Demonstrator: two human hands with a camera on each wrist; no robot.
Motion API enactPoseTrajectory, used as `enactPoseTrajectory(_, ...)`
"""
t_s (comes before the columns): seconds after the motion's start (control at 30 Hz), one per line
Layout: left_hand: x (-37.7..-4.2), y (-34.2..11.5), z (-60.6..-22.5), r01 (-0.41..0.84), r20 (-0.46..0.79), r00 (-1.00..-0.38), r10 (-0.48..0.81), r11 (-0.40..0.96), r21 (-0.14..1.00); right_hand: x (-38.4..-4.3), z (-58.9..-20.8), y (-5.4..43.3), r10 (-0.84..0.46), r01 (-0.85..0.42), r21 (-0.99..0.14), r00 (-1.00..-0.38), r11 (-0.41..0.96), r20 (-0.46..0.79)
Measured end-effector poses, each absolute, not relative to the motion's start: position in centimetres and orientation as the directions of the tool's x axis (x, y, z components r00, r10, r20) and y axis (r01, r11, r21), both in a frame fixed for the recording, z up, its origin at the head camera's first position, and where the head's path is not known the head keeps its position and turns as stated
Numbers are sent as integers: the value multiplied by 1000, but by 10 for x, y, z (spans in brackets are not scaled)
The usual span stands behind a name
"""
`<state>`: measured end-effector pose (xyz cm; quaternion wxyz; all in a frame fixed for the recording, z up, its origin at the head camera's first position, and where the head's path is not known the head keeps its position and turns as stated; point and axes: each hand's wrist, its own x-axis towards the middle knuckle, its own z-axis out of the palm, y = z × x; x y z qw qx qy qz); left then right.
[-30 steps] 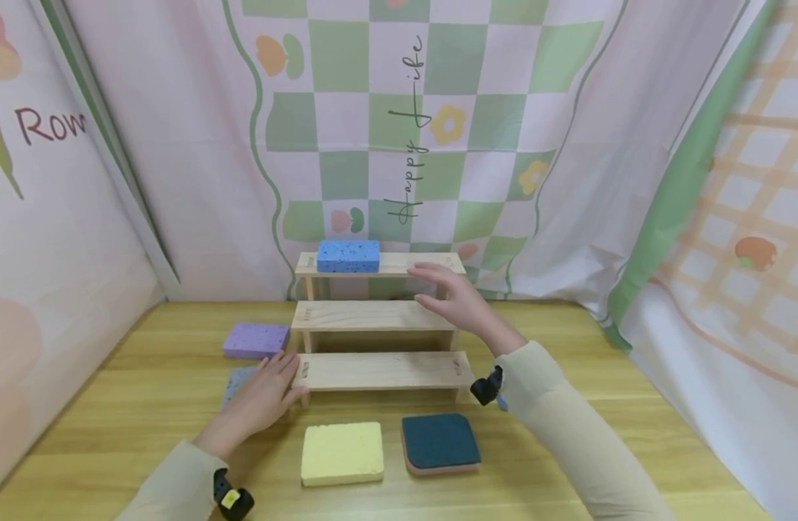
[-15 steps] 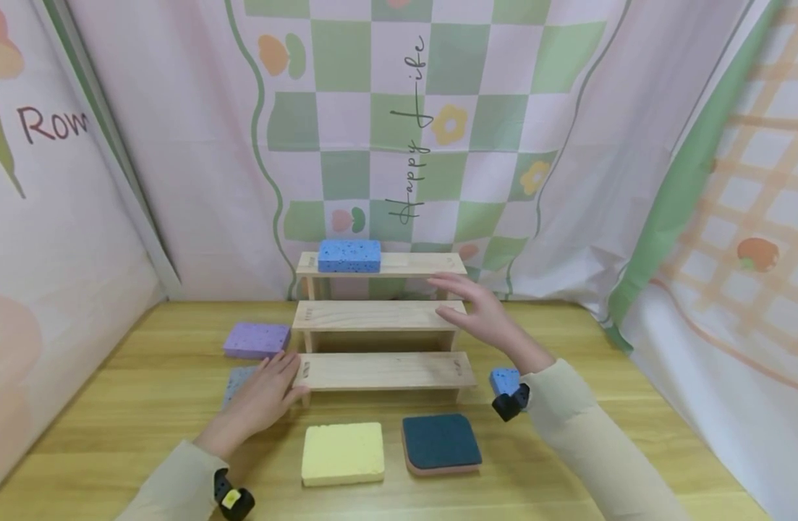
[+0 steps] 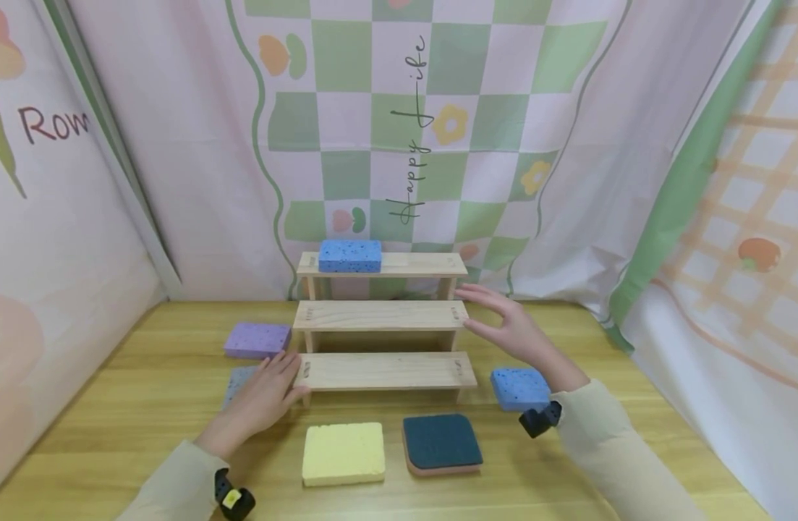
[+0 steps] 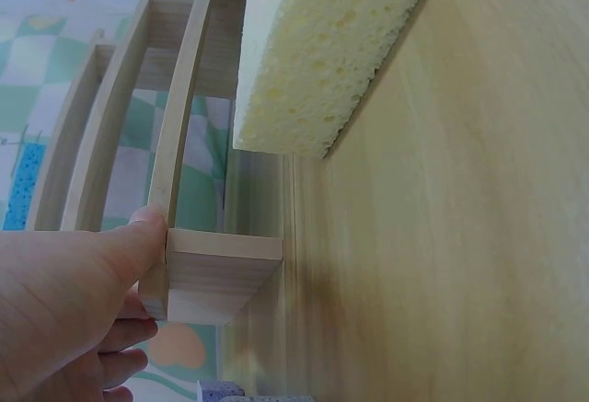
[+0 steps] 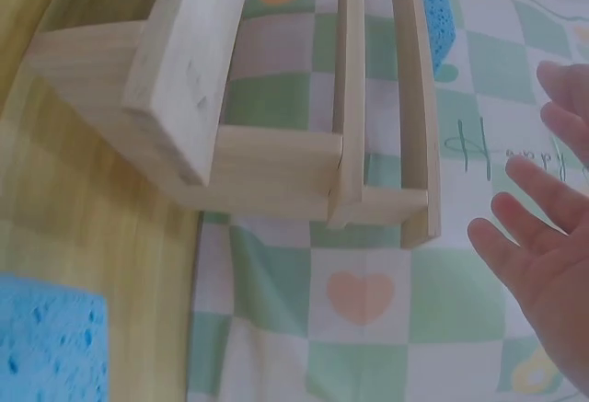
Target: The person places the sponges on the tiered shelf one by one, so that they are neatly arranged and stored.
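The wooden step shelf (image 3: 380, 316) stands mid-frame on the desk (image 3: 633, 405). One blue sponge (image 3: 349, 255) sits on its top step; five sponges wait around it. The left hand (image 3: 265, 394) presses its lower-left end, the right hand (image 3: 512, 327) hovers spread, holding nothing. The cloth behind reads "Happy Life".

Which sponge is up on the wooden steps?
The blue speckled sponge at the left end of the top step. All the other sponges, among them the second blue one by the right hand, lie on the table.
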<state>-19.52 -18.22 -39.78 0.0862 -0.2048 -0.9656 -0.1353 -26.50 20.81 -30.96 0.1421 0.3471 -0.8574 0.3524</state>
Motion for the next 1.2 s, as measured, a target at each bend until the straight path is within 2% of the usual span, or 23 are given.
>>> enactPoseTrajectory(0.17, -194, -182, -397, 422, 230, -899, 373, 877, 228, -262, -315, 219, -498, -695, -485, -719, 531, 485)
enactPoseTrajectory(0.43, -193, -182, -397, 420, 225, -901, 371, 876, 237, -256, -325, 238, -461, -637, -516, -771, 573, 439)
enactPoseTrajectory(0.67, -194, -182, -398, 420, 226, -901, 371, 877, 233, -250, -338, 256, -474, -641, -512, -768, 573, 431)
enactPoseTrajectory(1.2, -194, -181, -394, 431, 236, -895, 379, 873, 230, -241, -376, 308, -470, -563, -537, -825, 629, 314)
